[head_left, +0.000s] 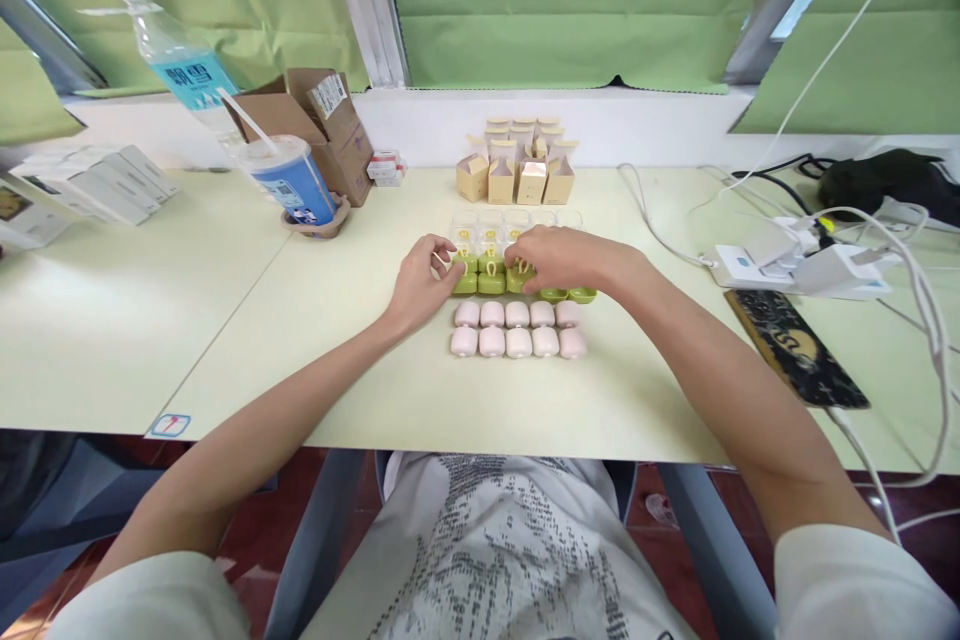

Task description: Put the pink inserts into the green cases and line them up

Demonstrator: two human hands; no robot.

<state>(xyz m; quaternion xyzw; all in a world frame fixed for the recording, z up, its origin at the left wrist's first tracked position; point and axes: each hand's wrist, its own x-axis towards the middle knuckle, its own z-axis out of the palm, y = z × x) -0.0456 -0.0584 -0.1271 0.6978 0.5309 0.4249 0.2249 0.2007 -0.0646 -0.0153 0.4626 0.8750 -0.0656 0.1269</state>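
Note:
My right hand (559, 258) reaches over a row of small light-green cases (491, 283), fingers and thumb closed around a yellow looped piece (525, 267) at the middle case. Its fingertips are partly hidden. Similar yellow loops rise from the two cases to the left. At the row's left end rests my left hand (424, 282), fingers loosely curled with a gap to the thumb, close to the leftmost case. Two open green cases (568, 296) lie beneath my right wrist. Behind the row are clear plastic covers (491, 220), some with yellow pieces. Pale pink rounded cases (517, 328) form two rows in front.
Small open cardboard boxes (517, 178) stand by the wall. On the left are a blue drink cup (296, 185), a bottle (187, 70) and a brown carton (341, 140). A power strip (795, 265) with cables and a patterned dark phone-like slab (795, 348) lie right.

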